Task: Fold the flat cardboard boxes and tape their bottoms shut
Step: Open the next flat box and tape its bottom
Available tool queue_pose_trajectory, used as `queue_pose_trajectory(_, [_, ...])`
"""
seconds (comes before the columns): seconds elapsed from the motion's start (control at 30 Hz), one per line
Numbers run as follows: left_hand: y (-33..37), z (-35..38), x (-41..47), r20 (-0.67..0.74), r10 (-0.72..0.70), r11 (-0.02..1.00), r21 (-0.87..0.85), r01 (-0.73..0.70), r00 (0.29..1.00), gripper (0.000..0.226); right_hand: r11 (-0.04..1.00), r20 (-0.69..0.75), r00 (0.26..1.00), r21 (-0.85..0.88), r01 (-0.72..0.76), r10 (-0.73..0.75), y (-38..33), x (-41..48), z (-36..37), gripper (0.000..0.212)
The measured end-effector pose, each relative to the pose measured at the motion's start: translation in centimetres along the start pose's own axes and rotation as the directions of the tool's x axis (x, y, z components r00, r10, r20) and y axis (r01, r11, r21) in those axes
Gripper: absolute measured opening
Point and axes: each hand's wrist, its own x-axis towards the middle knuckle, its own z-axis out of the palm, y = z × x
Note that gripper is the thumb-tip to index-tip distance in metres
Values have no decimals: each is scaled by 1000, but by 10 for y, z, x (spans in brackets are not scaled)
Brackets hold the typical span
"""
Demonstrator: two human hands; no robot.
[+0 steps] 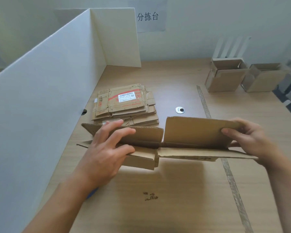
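A tall white partition board (40, 81) runs along the left edge of the bench (158, 212), from near to far. It turns a corner into a shorter white panel (119, 39) at the far end. At its foot a dark cut-out (84, 112) shows in the wood-grain top. Just right of it lies a stack of flattened cardboard boxes (124, 106), the top one bearing a white shipping label (126, 97).

Near of the stack, the left hand (106, 148) grasps the left part of a cardboard box (191, 132). Its fingers are spread over the far flap and its thumb lies on the near panel. A bit of something blue (92, 193) peeks from under the forearm. The box is held level just above the bench in the middle of the scene. It is partly opened, with a dark gap between its far and near walls, and its shadow falls on the wood below.

Small dark scuffs (150, 196) mark the near surface. A round metal grommet (180, 110) sits beyond the box, and a worn strip of tape (232, 182) runs from far to near across the top.

The right hand (249, 140) grips the box's right end, fingers curled over the far panel.

At the far right stand two folded boxes (225, 76) (264, 78), open tops up, just beside each other. On the pale wall hangs a paper sign (148, 16) with printed characters.
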Motion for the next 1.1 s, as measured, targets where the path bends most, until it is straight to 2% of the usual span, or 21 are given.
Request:
queue_pose_trajectory(0.33, [-11,-21,9,77,140,988,-74,-134,987,22,999,29,999,-29,-35,36,-16,3,0,73])
queue_pose_trajectory(0.43, [-12,-19,10,97,125,992,-33,-123,987,20,1000,-26,1000,-25,-11,10,-16,0,0,72])
queue_pose_trajectory(0.47, [-11,-16,10,112,97,995,-3,-98,989,21,999,-55,998,-39,-6,4,-16,-1,4,62])
queue_pose_trajectory(0.53, [-9,-7,11,146,9,999,36,-14,989,32,996,-33,999,-85,17,-20,-19,-5,19,18])
queue_pose_trajectory(0.57, [-6,-1,13,154,-25,999,40,19,988,40,991,-1,1000,-127,28,-29,-15,-4,23,8])
queue_pose_trajectory(0.7, [8,18,20,155,-130,992,15,129,979,48,978,150,988,-208,4,28,-12,-8,25,17])
queue_pose_trajectory(0.8, [20,23,26,214,-167,986,44,162,962,63,953,224,971,-303,-13,84,-22,-8,13,21])
queue_pose_trajectory(0.93, [25,21,42,226,-284,959,75,274,932,72,860,302,934,-510,-9,189,-38,0,10,29])
queue_pose_trajectory(1.0, [23,19,50,187,-286,958,41,283,940,68,793,362,894,-609,13,264,-42,5,15,28])
queue_pose_trajectory(1.1, [21,23,56,177,-201,979,-10,206,963,50,730,386,878,-680,64,282,-55,11,25,22])
